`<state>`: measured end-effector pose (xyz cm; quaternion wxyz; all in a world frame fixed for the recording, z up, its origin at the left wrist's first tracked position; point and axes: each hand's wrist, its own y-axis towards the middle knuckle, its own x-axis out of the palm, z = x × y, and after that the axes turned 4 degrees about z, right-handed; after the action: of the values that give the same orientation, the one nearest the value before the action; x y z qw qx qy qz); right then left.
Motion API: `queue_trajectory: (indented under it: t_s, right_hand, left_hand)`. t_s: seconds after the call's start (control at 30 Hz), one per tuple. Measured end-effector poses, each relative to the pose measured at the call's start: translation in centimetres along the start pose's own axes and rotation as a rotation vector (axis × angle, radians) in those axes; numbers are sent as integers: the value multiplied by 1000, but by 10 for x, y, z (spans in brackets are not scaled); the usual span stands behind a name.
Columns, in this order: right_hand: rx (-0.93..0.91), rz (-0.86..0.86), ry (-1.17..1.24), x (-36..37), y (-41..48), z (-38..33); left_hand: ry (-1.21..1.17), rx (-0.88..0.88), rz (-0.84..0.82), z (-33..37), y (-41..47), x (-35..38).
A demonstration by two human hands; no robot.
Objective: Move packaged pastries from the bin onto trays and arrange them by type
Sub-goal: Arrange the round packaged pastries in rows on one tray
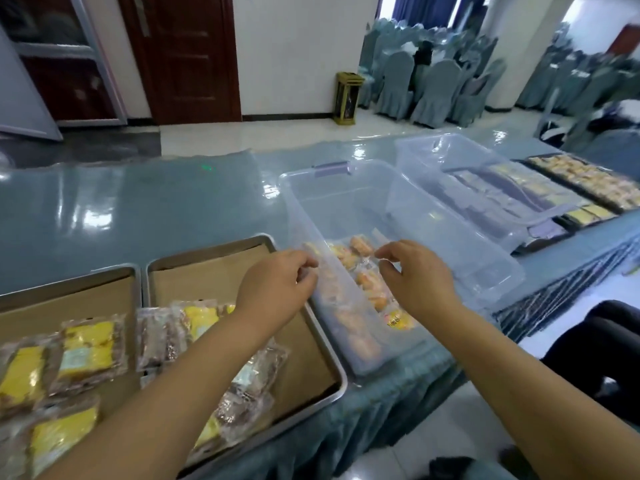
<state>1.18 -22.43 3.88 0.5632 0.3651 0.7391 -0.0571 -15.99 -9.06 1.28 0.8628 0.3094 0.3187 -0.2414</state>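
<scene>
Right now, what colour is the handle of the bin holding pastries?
Pale purple; the handle shows best in head view.

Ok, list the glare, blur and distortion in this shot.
Head view: light glare streaks the glossy teal table cover; wide-angle distortion tilts the dark wooden door; grey-covered chairs at the back are soft; left hand and right hand look sharp; orange packaged pastries look hazy inside the clear plastic bin.

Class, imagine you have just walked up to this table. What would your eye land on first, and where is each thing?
Two bare hands meet mid-frame over a clear bin: the left hand at its left wall, the right hand pinching at the orange pastries heaped at its near end. Left of it, two metal trays hold yellow and brown packets; a second clear bin stands to the right.
</scene>
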Motion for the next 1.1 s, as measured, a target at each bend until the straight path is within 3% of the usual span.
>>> queue_trajectory:
  t_s: [0.27, 0.4, 0.67, 0.9, 1.1]
  right_hand:
    - [-44, -136, -103, 34, 67, 37]
    - [-58, -285, -181, 71, 115, 48]
    - [104, -558, -173, 152, 171, 68]
    - [166, -565, -98, 202, 189, 72]
    - [352, -577, 79, 223, 196, 67]
  left_hand:
    - [7, 48, 0, -12, 83, 42]
    - [80, 51, -18, -27, 126, 60]
    - [168, 46, -17, -55, 153, 70]
    - [130, 31, 4, -62, 151, 75]
    - [192, 25, 31, -50, 152, 76]
